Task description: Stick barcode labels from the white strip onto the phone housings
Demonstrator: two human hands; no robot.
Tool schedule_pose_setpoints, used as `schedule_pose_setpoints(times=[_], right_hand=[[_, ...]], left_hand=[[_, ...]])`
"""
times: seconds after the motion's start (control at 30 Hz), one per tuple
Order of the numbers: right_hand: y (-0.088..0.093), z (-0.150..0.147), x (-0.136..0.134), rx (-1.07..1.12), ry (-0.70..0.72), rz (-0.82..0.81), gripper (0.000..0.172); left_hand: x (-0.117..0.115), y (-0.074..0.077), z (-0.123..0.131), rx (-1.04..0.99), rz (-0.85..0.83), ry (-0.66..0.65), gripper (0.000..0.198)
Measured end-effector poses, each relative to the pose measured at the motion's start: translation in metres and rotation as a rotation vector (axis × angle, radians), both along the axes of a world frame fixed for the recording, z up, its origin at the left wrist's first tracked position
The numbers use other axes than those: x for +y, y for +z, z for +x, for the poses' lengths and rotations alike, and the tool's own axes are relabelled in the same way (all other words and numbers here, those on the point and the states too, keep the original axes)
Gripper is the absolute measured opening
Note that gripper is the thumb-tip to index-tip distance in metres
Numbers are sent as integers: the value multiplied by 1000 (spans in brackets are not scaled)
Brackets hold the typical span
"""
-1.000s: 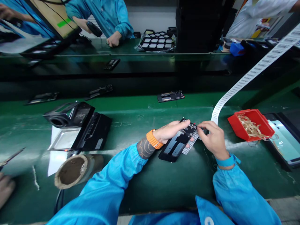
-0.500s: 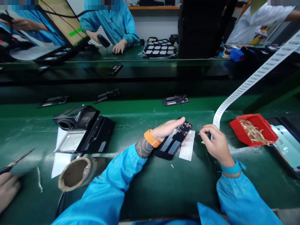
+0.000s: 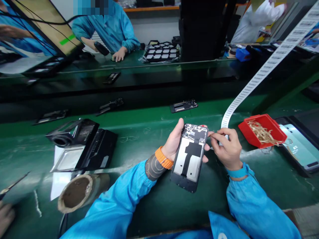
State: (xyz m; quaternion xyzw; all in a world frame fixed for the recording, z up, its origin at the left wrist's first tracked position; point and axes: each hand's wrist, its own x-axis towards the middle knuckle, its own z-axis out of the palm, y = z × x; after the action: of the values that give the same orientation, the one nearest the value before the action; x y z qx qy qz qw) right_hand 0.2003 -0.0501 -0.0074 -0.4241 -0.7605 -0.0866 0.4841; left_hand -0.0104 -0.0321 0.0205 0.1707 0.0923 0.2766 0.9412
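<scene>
1. The phone [image 3: 190, 159] is in the left hand [image 3: 173, 144], over the desk [image 3: 161, 209], tilted, its circuit end toward the far edge.
2. It is opened: chips and dark shielding on top, a silver panel bearing a black T-shaped patch, a plain black lower end.
3. The left hand clasps its sides.
4. The right hand [image 3: 228, 147] is at its upper right edge, fingers bent near the thumb; whether they pinch anything, I cannot tell.

Matt metal and black plastic phone frame [image 3: 188, 157]
</scene>
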Motion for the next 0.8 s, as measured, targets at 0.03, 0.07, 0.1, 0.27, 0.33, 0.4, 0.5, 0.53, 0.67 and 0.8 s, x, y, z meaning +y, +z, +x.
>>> schedule_pose_setpoints(times=[0.03, 0.07, 0.1, 0.27, 0.33, 0.4, 0.5, 0.53, 0.67, 0.8], right_hand=[[0, 0, -1, 8, -3, 11, 17], [0, 0, -1, 22, -3, 18, 17], [0, 0, -2, 49, -1, 14, 18], [-6, 3, 0, 452, 141, -278, 38], [-8, 4, 1, 667, 266, -472, 43], [-10, 3, 0, 805, 384, -685, 38], [-11, -4, -3, 886, 408, -910, 24], [-11, -7, -5, 914, 377, -930, 22], [-11, -11, -10, 1002, 314, -838, 21], [-7, -5, -11, 919, 328, -820, 14]], left_hand=[[-1, 0, -1, 2, -1, -13, 91], [-1, 0, -1, 8, -2, -29, 93], [-1, 0, -2, 16, -7, -41, 94], [-1, 4, 0, 15, -70, 20, 92], [-1, 5, 3, 4, -82, 73, 91], [-2, 6, 6, -7, -82, 114, 92], [-3, 7, 9, -32, -74, 135, 95], [-4, 8, 10, -39, -72, 142, 95], [-3, 8, 12, -24, -63, 162, 88], [1, 5, 11, 17, -47, 181, 75]])
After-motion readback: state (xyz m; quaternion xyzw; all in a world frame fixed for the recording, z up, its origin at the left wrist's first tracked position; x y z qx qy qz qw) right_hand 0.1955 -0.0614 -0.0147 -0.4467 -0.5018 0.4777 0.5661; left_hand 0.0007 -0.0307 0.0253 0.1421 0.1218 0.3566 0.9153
